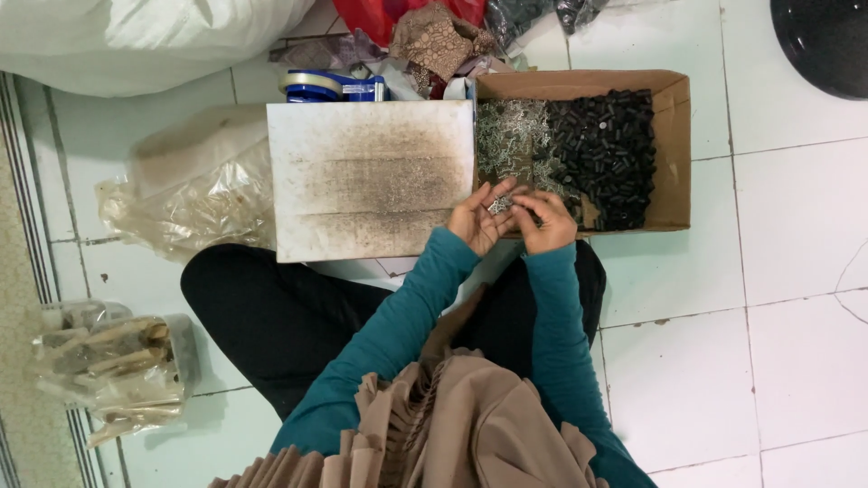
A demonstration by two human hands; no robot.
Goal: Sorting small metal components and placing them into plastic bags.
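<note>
At the cardboard box's near edge, both hands' fingers pinch small metal pieces.

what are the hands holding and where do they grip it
Both hands meet over the cardboard box: the left hand and right hand pinch small silvery metal pieces between their fingertips. Which part is gripped is too small to tell.

Worn white rectangular board smudged dark, blue tape dispenser behind it, crumpled clear plastic bag left, big white sack, red plastic bag, pale tiled floor.
</note>
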